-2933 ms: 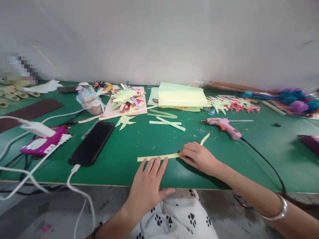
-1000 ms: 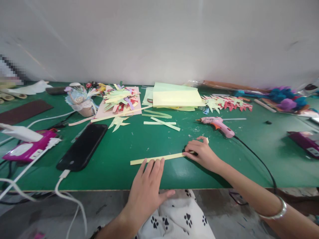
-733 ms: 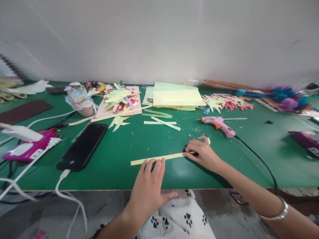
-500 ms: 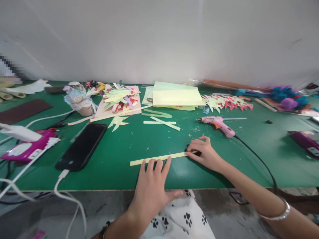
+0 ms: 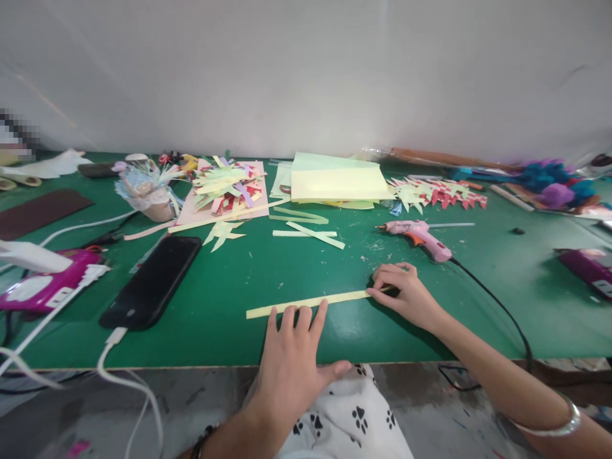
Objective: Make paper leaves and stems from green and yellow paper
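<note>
A pale yellow paper strip [image 5: 348, 298] lies slantwise on the green tabletop close to its front edge. My left hand [image 5: 294, 357] rests with fingers spread, the fingertips pressing on the strip and the thumb held out to the side. Thumb and fingers of my right hand [image 5: 400, 290] pinch the strip toward its right end, which is partly hidden under the hand. Beyond my hands, two loose pale strips [image 5: 315, 234] cross each other, and a pink glue gun [image 5: 421, 236] lies on its side with its nozzle pointing left.
A black phone [image 5: 152, 280] on a white cable and a magenta power strip [image 5: 55, 280] lie at the left. Cut paper pieces [image 5: 227, 185] heap on a pink sheet; yellow sheets [image 5: 335, 182] are stacked behind. The glue gun's cord [image 5: 497, 306] runs over the front edge.
My right hand has slid a little to the right along the strip, still pinching it. The left hand stays put on the strip. The view has shifted slightly.
</note>
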Motion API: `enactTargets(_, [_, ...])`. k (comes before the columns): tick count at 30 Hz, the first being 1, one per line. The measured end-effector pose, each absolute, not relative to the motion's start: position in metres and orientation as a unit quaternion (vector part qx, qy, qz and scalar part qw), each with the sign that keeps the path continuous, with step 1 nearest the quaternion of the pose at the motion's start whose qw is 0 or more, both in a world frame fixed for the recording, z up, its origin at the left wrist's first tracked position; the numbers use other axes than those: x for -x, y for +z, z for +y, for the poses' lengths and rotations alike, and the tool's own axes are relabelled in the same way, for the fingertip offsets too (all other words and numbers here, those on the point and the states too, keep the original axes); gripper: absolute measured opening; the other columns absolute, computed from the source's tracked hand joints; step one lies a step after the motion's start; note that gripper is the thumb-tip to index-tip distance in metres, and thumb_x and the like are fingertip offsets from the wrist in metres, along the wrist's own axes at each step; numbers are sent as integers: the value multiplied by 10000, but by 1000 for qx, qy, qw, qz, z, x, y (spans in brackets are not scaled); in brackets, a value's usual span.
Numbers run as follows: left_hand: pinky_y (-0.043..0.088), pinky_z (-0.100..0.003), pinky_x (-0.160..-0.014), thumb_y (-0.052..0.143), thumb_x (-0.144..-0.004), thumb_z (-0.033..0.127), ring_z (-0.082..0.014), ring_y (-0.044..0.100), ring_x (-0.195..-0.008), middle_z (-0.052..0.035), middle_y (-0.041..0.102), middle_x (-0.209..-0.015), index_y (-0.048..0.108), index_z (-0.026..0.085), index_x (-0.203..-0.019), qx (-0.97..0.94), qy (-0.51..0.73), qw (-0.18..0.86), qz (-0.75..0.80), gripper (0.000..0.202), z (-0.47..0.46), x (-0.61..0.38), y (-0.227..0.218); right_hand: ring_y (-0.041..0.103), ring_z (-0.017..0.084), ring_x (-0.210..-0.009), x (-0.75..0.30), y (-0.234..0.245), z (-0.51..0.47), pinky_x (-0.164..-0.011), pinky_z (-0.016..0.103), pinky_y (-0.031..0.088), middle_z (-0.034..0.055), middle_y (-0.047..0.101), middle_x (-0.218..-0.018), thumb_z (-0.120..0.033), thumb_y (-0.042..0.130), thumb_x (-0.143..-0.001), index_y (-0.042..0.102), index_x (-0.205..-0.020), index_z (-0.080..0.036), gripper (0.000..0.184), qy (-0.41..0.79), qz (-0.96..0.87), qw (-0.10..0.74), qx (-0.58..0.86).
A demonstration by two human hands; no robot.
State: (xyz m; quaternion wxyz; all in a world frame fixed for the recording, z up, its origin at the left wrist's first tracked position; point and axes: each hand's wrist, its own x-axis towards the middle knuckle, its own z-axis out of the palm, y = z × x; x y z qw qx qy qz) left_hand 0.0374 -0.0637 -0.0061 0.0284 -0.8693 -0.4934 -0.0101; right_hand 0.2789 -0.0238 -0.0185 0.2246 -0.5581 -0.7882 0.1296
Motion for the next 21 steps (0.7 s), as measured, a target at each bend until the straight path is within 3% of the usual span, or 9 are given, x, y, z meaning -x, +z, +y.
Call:
enactTargets(14, [370, -437, -829, 437, -706, 716, -258, 436, -898, -83, 531, -924, 380, 228, -1349, 873, 5, 34, -487, 810, -62, -36, -3, 495, 120, -633, -295, -22, -26, -831, 371, 228, -44, 499, -594, -408, 473, -859, 469, -623, -188, 322, 54, -789, 186, 584])
enactTargets(21, [385, -441, -820, 471, -708, 691, -261, 438, -893, -89, 529, -926, 385, 209, -1348, 874, 17, 40, -485, 806, -62, -37, 2, 504, 132, -655, -297, -20, -25, -787, 357, 271, -22, 520, -626, -428, 465, -857, 490, -638, -190, 325, 85, -783, 198, 583])
